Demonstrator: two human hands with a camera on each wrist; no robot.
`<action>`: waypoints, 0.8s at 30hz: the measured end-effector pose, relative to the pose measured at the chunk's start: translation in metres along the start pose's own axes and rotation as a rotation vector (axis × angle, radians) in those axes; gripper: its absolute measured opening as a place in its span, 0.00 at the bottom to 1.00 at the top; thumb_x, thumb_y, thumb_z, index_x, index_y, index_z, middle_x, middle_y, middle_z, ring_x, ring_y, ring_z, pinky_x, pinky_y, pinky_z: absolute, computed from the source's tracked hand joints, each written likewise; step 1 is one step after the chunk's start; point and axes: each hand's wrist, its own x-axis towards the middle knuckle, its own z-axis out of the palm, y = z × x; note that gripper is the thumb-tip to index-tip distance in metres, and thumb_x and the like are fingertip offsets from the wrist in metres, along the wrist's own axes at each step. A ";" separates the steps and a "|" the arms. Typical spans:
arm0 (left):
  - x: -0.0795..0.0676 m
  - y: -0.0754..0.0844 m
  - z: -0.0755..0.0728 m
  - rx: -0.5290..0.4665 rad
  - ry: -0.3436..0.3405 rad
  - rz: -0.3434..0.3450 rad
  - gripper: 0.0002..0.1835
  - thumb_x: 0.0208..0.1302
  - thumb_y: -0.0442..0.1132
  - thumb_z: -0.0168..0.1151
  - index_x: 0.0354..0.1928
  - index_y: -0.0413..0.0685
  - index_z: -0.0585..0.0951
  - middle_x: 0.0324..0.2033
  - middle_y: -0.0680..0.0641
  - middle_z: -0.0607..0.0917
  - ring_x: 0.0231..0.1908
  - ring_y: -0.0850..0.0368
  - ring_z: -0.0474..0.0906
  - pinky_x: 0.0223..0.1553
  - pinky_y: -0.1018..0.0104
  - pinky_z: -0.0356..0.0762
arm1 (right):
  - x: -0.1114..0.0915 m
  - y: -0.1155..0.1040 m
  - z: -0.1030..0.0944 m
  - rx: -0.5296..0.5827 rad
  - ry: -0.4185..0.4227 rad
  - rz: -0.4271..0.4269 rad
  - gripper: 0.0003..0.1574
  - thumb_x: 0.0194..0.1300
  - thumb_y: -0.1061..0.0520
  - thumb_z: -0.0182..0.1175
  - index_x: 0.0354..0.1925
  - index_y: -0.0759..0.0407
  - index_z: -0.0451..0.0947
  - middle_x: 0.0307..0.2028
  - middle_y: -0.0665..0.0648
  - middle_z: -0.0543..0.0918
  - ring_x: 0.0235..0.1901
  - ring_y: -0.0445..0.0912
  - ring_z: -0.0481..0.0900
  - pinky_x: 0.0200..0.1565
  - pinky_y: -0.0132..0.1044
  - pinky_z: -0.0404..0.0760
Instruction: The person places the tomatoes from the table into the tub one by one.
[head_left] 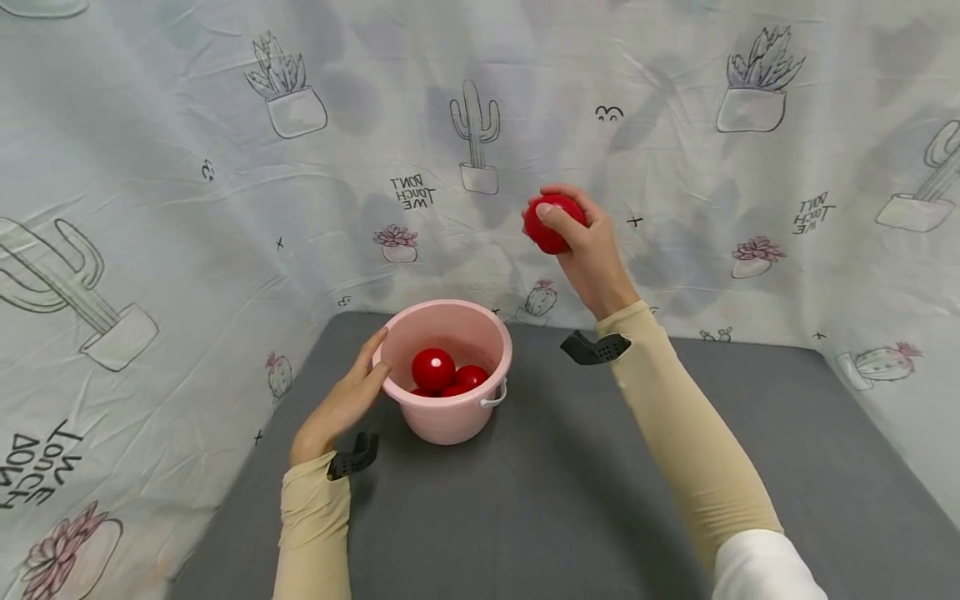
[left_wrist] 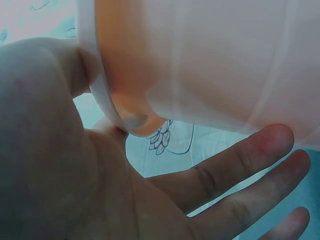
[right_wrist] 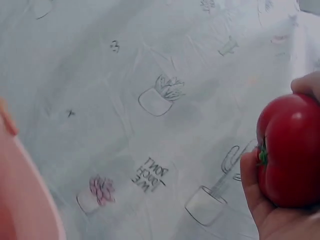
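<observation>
Raised above the table, my right hand (head_left: 588,250) grips a red tomato (head_left: 552,225). The right wrist view shows this tomato (right_wrist: 292,150) large, smooth and lobed, with a small green stem end facing left and fingers around it. On the table stands a pink bucket (head_left: 442,425), upright, left of the raised hand and lower. Several red tomatoes (head_left: 433,368) lie inside it. My left hand (head_left: 341,408) holds the bucket's left rim between thumb and forefinger. In the left wrist view, its other fingers (left_wrist: 240,160) extend along the outside of the bucket wall (left_wrist: 210,60).
A white handle (head_left: 491,402) hangs at the bucket's right side. The dark grey table (head_left: 480,517) ends at a pale cloth (head_left: 525,125) with cactus drawings, which rises behind and along both sides. Each wrist carries a black camera mount (head_left: 595,347).
</observation>
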 end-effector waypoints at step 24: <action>0.004 -0.001 -0.002 -0.049 0.012 -0.011 0.33 0.79 0.58 0.40 0.80 0.80 0.43 0.79 0.46 0.56 0.71 0.39 0.68 0.70 0.32 0.61 | 0.023 0.136 0.058 0.048 -0.459 0.470 0.12 0.65 0.59 0.53 0.45 0.51 0.81 0.44 0.53 0.84 0.46 0.49 0.81 0.48 0.38 0.85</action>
